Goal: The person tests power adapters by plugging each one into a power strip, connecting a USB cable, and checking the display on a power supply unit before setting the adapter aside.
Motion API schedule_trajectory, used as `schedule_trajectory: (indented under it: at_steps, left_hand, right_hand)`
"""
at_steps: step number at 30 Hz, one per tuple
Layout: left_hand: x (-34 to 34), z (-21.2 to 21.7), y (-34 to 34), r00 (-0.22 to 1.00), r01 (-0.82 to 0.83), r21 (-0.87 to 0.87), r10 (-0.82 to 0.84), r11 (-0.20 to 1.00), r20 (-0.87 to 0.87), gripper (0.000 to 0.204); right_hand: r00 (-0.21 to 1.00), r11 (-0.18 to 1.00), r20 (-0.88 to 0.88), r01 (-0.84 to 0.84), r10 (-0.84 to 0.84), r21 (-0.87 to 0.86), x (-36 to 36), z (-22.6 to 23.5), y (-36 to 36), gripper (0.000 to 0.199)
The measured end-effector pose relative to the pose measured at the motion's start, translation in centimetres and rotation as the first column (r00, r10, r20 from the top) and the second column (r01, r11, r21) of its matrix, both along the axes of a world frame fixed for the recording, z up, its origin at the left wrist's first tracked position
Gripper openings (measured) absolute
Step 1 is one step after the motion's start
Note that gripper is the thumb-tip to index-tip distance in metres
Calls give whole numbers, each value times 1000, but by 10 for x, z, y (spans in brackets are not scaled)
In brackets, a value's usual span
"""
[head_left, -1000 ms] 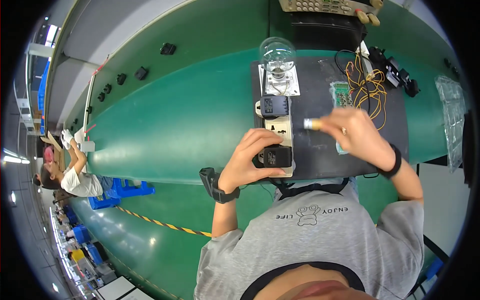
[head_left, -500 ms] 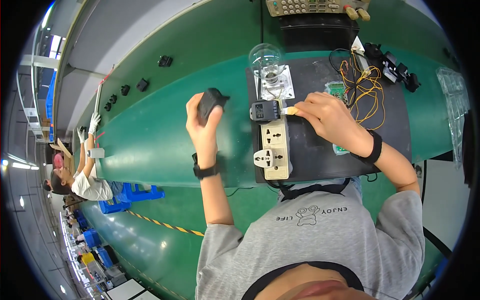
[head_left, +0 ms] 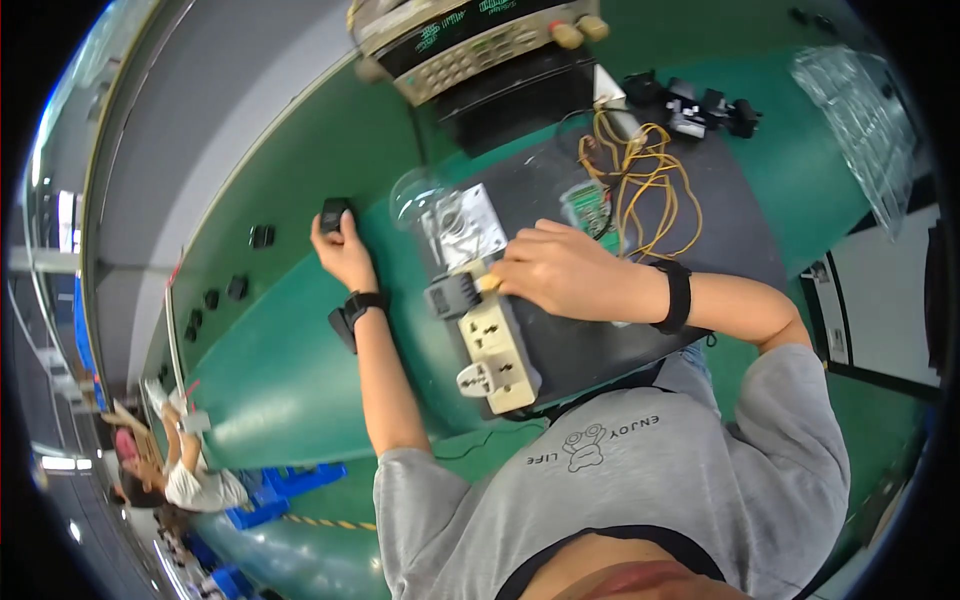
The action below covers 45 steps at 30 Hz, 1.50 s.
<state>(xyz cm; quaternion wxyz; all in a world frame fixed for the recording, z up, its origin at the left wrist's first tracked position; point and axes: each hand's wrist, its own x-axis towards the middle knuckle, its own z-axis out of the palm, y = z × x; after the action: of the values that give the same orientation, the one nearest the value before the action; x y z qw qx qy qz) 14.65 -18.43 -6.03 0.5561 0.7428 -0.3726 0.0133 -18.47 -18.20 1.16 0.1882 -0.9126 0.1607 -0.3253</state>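
Note:
My left hand [head_left: 345, 258] is stretched out to the far left, its thumb and fingers closed round a black power adapter [head_left: 336, 214] near the back of the bench. My right hand [head_left: 570, 268] pinches a small yellow plug [head_left: 487, 283] against the end of another dark adapter [head_left: 452, 297]. Whether the plug is seated in it cannot be made out. That second adapter sits on a cream power strip [head_left: 511, 376], which also carries a white round socket adapter [head_left: 476, 380]. Behind the strip, a clear glass bulb [head_left: 415, 200] stands by a white mounting plate [head_left: 484, 220].
Yellow wires [head_left: 655, 185] tangle beside a green circuit board [head_left: 588, 207] on the dark mat [head_left: 600, 345]. A bench instrument [head_left: 470, 55] stands at the back. Several black adapters [head_left: 262, 237] line the back left. Clear plastic trays [head_left: 855, 125] lie far right. A co-worker [head_left: 200, 485] sits far left.
My left hand has carried its adapter away from the strip, toward the back left. My right hand stays at the plugged-in adapter with the yellow plug. The view has turned and shifted.

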Motion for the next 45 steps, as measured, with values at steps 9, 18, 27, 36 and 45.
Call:
schedule_trajectory:
  at_steps: [9,18,27,36,45]
  left_hand:
    - [-4,4,-7,999,33,-24,-34,999,-32,69]
    - [-6,-2,0,999,11,-103,-16,995,-48,59]
    - [-39,9,44,988,-42,-124,23,991,-153,58]
    - [-41,5,54,970,-61,-219,7,974,-241,59]
    - [-38,7,50,982,-35,-267,-16,963,-186,65]
  right_hand:
    - [549,568,-149,782,-823,-255,-139,4,-93,45]
    - [703,713,-140,701,-698,-34,-164,-27,-109,37]
    - [748,378,107,202,-655,904,-159,25,-57,42]
    - [801,407,526,-395,-287,824,-97,28,-28,46]
    - [993,835,4,-104,121,540,-3,41,50,62]
